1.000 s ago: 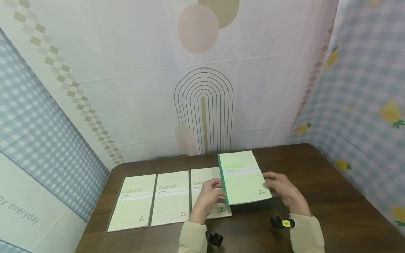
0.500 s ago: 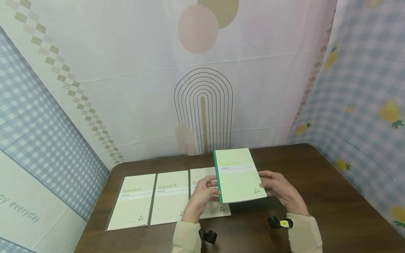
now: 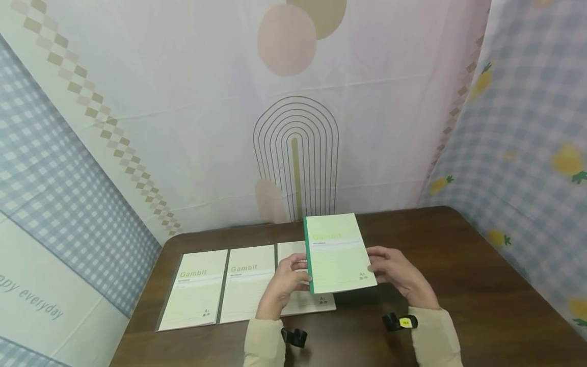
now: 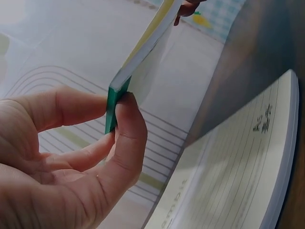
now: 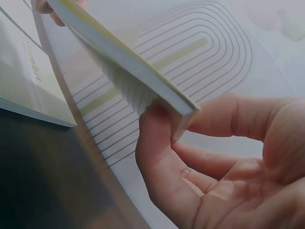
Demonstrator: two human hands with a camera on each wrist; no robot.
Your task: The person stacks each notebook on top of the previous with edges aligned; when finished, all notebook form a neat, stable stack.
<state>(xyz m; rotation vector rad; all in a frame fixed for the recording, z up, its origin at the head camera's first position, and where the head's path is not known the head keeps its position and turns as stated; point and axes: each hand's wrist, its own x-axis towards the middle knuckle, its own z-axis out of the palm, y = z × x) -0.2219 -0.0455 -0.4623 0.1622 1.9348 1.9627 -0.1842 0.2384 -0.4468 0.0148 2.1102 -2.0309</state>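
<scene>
Between both hands a pale green notebook [image 3: 339, 260] with a green spine is held up above the table, cover facing me. My left hand [image 3: 285, 280] pinches its green spine [image 4: 112, 105] between thumb and fingers. On the opposite side, my right hand [image 3: 399, 270] pinches the lower right edge, thumb on the cover and fingers behind, as the right wrist view shows. Three similar notebooks with dark spines lie in a row to the left: one at the far left [image 3: 194, 290], a middle one [image 3: 247, 285], and a third [image 3: 318, 302] partly hidden by the held notebook and my left hand.
The dark brown table [image 3: 458, 285] has rounded back corners. A white patterned cloth [image 3: 206, 153] hangs behind it, with blue checked cloth [image 3: 518, 168] at the right side. Each wrist wears a black camera strap.
Both hands have carried the green-spined notebook a little to the left, further over the third notebook, keeping their grip. The row of notebooks on the table stays put.
</scene>
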